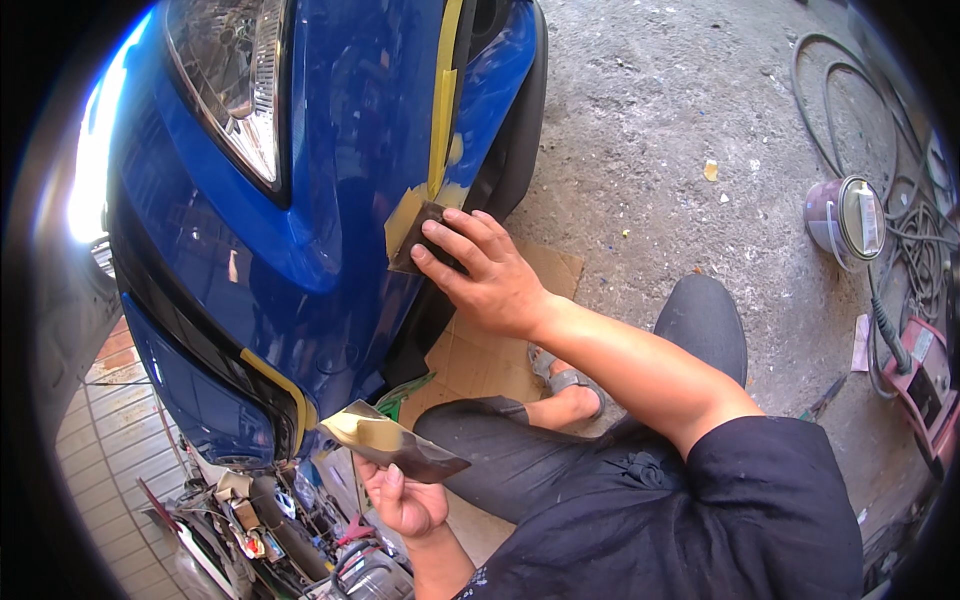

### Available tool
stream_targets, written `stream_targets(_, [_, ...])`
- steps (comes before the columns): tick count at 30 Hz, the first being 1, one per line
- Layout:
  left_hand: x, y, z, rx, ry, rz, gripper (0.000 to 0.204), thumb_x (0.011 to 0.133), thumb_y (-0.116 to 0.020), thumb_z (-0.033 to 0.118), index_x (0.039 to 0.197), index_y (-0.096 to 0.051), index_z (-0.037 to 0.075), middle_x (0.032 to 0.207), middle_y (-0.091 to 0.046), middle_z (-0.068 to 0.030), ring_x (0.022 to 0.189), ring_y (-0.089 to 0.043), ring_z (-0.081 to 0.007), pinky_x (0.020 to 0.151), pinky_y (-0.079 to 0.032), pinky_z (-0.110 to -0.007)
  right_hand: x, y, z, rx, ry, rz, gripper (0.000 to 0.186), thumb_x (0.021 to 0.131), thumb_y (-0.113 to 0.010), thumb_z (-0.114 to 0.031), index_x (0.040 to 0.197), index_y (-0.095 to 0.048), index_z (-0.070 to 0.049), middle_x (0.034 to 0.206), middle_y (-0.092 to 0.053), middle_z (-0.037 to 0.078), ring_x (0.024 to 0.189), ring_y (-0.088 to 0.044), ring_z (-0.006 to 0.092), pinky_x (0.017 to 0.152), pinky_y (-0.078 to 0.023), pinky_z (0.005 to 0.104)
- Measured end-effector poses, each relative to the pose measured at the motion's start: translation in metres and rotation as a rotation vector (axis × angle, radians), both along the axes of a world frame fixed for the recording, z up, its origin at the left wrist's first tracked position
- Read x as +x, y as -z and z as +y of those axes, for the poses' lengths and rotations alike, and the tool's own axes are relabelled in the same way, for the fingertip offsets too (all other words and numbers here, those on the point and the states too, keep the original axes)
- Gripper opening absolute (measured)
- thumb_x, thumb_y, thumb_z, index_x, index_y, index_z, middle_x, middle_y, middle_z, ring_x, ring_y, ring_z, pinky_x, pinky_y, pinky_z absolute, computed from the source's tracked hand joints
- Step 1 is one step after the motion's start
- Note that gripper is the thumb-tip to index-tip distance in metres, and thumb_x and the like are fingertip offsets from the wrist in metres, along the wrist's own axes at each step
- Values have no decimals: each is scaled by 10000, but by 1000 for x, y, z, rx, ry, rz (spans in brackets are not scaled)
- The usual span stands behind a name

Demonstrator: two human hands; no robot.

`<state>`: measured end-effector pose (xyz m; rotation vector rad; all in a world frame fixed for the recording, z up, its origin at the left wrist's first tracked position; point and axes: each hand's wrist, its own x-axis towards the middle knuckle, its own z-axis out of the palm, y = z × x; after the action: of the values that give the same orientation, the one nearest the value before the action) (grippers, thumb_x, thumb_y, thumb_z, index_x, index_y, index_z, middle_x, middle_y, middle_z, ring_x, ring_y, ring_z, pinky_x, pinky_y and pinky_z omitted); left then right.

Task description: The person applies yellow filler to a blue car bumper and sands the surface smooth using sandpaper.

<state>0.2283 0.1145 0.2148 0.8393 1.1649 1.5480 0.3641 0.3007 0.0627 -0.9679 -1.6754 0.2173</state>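
Note:
My right hand (480,265) presses with fingers bent over a dark flat piece (408,252) against the front side panel of a blue vehicle (340,150), beside yellow masking tape (443,120) and a pale patch (452,192). Down at the lower middle, my left hand (400,495) pinches a dark, sheet-like piece (430,462) with a cream-yellow smear on it. A headlight (225,80) sits in the blue bodywork, and more yellow tape (275,375) borders a black trim strip lower on it.
I sit over cardboard (545,270) on rough concrete (640,130). On the right are a can (830,225), coiled hoses (820,70), a pink machine (915,400) and a hand tool (822,400). A pile of tools and scraps (250,530) lies at lower left beside tiles (110,480).

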Motion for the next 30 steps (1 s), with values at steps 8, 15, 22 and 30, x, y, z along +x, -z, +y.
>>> stream_targets(8, [-3,2,1,2,-14,16,553,837,-491,-21,1379,-409,46,1353,-510,-121,1249,-488,-249,1088,-365,-410,26,-18,-6,5,8,-28,487,756,-618,-110,1239,-590,-158,1358,-474,68,1298,-400,280,1095,-299,460])
stream_targets(15, [-2,2,-2,-3,-23,-17,543,840,-489,-21,1374,-417,45,1357,-508,-121,1247,-492,-256,1084,-370,-417,29,-34,8,18,-19,-111,542,759,-604,-147,1296,-536,-180,1369,-448,72,1312,-363,301,1079,-251,528])
stream_targets(22, [0,2,-1,16,-8,-6,547,839,-489,-18,1377,-413,41,1364,-503,-120,1256,-483,-249,1096,-352,-409,25,-7,-8,-30,-75,-187,526,765,-541,-116,1287,-559,-174,1382,-445,66,1323,-361,287,1119,-230,517])
stream_targets(30, [2,1,-2,17,7,-1,556,836,-484,-19,1383,-404,39,1364,-499,-119,1270,-465,-241,1109,-331,-395,25,2,16,100,-73,-148,544,765,-577,-136,1303,-554,-215,1408,-415,39,1358,-323,274,1134,-223,525])
